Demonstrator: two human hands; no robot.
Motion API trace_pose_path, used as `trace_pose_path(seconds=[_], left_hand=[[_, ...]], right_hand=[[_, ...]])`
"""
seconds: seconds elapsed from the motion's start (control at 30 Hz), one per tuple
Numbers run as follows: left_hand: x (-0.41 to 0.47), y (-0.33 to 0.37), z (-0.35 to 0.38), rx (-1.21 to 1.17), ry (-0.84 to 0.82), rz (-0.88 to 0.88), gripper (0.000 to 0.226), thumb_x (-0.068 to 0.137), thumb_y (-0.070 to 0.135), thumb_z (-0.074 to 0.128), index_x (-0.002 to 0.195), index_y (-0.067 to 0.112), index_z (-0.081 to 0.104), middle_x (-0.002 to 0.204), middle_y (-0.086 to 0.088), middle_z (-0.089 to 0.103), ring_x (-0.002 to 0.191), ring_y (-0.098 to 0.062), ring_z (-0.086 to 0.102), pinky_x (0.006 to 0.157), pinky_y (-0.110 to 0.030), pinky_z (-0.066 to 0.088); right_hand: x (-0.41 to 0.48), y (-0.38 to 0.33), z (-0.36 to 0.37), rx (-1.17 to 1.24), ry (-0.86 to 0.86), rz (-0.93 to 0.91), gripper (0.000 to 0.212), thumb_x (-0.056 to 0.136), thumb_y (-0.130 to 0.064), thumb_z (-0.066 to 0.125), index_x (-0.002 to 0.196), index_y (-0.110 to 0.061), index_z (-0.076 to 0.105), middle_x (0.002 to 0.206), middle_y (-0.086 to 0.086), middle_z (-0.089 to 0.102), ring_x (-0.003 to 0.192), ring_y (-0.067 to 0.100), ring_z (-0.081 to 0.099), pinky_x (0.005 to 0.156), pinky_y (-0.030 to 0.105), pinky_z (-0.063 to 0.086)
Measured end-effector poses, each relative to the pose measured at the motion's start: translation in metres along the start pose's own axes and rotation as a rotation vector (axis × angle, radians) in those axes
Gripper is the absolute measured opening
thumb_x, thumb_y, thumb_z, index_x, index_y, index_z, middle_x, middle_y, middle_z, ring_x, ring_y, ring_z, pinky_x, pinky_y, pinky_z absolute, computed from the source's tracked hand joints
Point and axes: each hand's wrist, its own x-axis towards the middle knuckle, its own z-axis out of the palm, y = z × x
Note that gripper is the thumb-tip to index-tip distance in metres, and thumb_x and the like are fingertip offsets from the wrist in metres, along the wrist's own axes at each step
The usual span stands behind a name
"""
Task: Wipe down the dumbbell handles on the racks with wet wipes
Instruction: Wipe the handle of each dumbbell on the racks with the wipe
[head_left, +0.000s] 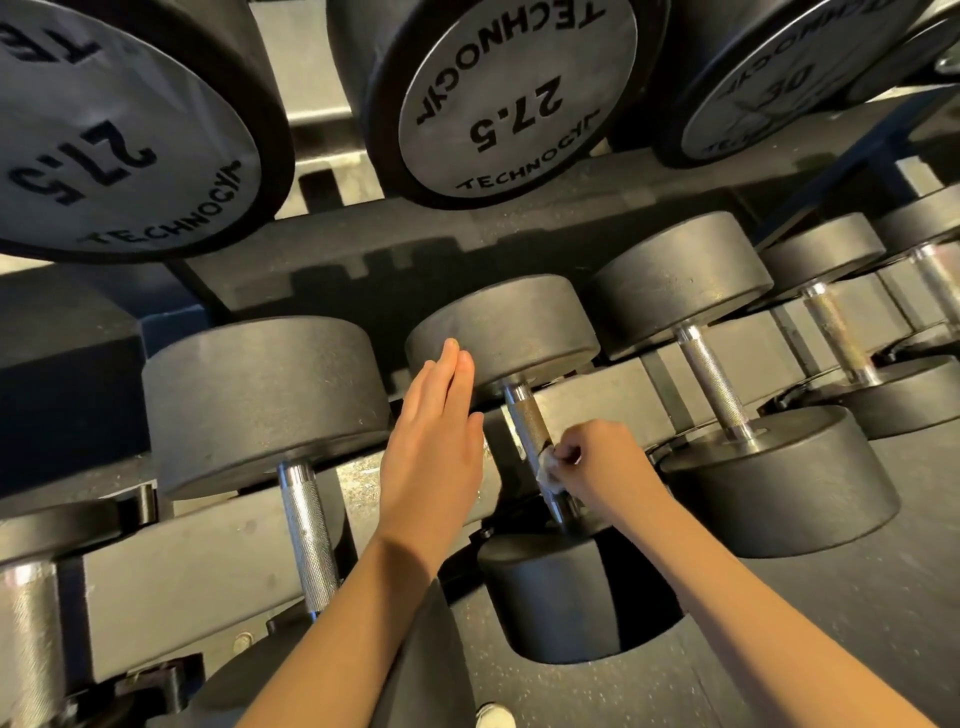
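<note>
The dumbbell handle (527, 421) is knurled metal, brownish along its middle and shiny at the ends. It lies on the lower rack (613, 400) between two black round heads. A small crumpled white wet wipe (549, 467) sits against its near end, pinched there by the curled fingers of the right hand (602, 462). The left hand (436, 431) reaches forward, fingers straight and together, touching the far head (509, 322).

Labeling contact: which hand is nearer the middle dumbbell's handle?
Right. Right hand pinches the wet wipe against the handle; left hand, fingers straight, is at the far head, beside the handle.
</note>
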Motion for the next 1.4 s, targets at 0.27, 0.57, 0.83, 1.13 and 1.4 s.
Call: trace_pose_path(seconds=[0.27,0.57,0.83,1.13,1.4], left_hand=[[0.000,-0.003,0.000,-0.008,0.009,0.012,0.058,0.098,0.016,0.047,0.150,0.017,0.022,0.157,0.002,0.021,0.145,-0.015,0.020,0.117,-0.032,0.024],[0.000,-0.002,0.001,-0.024,0.005,-0.001,0.057,0.098,0.016,0.046,0.150,0.017,0.021,0.157,0.001,0.021,0.144,-0.016,0.020,0.116,-0.031,0.022],[0.000,-0.004,-0.002,-0.029,-0.014,0.011,0.056,0.099,0.016,0.044,0.150,0.018,0.020,0.158,0.005,0.018,0.145,-0.013,0.015,0.117,-0.030,0.022],[0.000,-0.003,-0.002,0.011,0.007,0.028,0.057,0.097,0.018,0.047,0.149,0.015,0.024,0.156,-0.001,0.025,0.143,-0.018,0.024,0.114,-0.035,0.032],[-0.001,0.000,-0.005,0.035,-0.017,0.012,0.056,0.100,0.020,0.041,0.150,0.019,0.016,0.159,0.002,0.016,0.146,-0.014,0.015,0.117,-0.035,0.026]], right_hand=[[0.029,-0.027,0.000,0.165,0.307,-0.051,0.006,0.090,-0.018,0.063,0.088,-0.014,0.067,0.082,-0.001,0.062,0.070,0.004,0.052,0.059,0.007,0.032],[0.005,-0.004,0.000,0.099,0.106,-0.024,0.003,0.085,-0.009,0.066,0.087,-0.008,0.068,0.072,-0.004,0.059,0.065,0.005,0.055,0.053,0.007,0.037],[0.021,-0.018,0.002,0.093,0.280,-0.060,0.007,0.090,-0.015,0.062,0.088,-0.010,0.067,0.076,-0.002,0.056,0.066,0.006,0.049,0.053,0.008,0.031],[0.022,-0.024,0.000,0.130,0.301,-0.084,0.011,0.090,-0.015,0.062,0.097,-0.010,0.069,0.091,0.002,0.065,0.079,0.008,0.055,0.066,0.010,0.036],[0.013,-0.003,0.005,0.048,0.160,-0.034,0.022,0.087,-0.021,0.067,0.067,-0.019,0.058,0.069,-0.001,0.057,0.056,0.003,0.046,0.047,0.011,0.030]])
